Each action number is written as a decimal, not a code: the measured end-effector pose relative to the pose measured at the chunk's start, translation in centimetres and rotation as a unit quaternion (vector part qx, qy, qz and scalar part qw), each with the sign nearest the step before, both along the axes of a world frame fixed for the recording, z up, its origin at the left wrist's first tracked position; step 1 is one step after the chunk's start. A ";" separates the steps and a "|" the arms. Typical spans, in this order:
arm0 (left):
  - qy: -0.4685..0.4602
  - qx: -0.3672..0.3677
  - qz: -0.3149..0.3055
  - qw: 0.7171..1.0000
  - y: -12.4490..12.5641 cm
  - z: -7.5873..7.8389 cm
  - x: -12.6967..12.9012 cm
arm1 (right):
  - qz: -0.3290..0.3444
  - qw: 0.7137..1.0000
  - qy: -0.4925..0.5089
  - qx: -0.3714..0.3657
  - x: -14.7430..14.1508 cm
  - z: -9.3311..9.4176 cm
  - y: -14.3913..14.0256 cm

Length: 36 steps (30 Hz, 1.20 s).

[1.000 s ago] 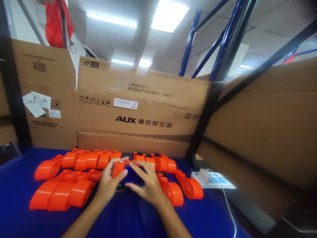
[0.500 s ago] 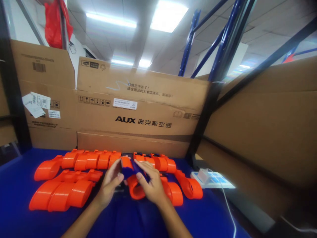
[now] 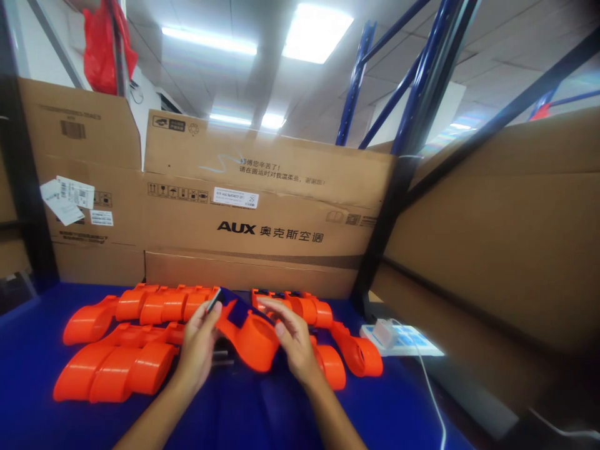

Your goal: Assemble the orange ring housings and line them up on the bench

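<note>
**Both hands lift one orange piece above the blue tabletop**

You have an orange plastic piece (image 3: 250, 337) raised off the tabletop (image 3: 28, 350), gripped from both sides. Your left hand (image 3: 199, 347) closes on its left end, thumb and fingertips pinching the edge where a thin dark and pale strip (image 3: 214, 300) sticks up. Your right hand (image 3: 293, 340) grasps the right side, fingers curled over the top rim and thumb toward you. The piece is curved with a rounded, open hollow facing you, and a dark blue patch (image 3: 239, 309) shows on its upper part, between your two hands. It sits in front of you at the middle of the work area, just above the other parts.

Behind your hands, a row of orange pieces (image 3: 154, 304) lies along the far edge of the tabletop. A second cluster of orange pieces (image 3: 112, 365) lies to the left of your left hand, close to your wrist. More orange pieces (image 3: 356, 353) lie just to the right of your right hand. Beyond them a white power strip (image 3: 407, 340) rests at the tabletop's right edge with a white plug adapter (image 3: 384, 331) on it and a white cable (image 3: 431, 394) trailing toward you.

Cardboard boxes (image 3: 262, 231) stand as a wall behind the tabletop, one printed "AUX". A blue rack frame (image 3: 422, 75) rises on the right, and a red bag (image 3: 110, 44) hangs at the upper left.
</note>
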<state>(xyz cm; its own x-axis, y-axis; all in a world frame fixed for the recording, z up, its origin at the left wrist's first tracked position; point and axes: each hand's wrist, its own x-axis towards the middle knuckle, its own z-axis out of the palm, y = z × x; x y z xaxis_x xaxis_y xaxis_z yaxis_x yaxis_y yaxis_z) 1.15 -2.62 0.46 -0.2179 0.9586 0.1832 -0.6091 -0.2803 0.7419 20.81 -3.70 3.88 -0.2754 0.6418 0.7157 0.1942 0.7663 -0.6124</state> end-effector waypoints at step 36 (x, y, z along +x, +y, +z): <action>0.070 -0.033 -0.068 0.995 0.4 -1.1 -1.0 | -0.606 0.695 -0.299 -0.246 11.3 2.6 -6.8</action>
<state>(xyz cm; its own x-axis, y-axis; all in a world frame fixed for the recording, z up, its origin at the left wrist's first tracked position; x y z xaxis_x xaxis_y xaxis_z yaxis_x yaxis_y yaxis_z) 0.14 -2.25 -0.65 -0.0615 0.9885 0.1381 -0.5271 -0.1497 0.8365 32.07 -10.45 6.44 0.5262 0.7888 0.3177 0.8473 -0.4546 -0.2748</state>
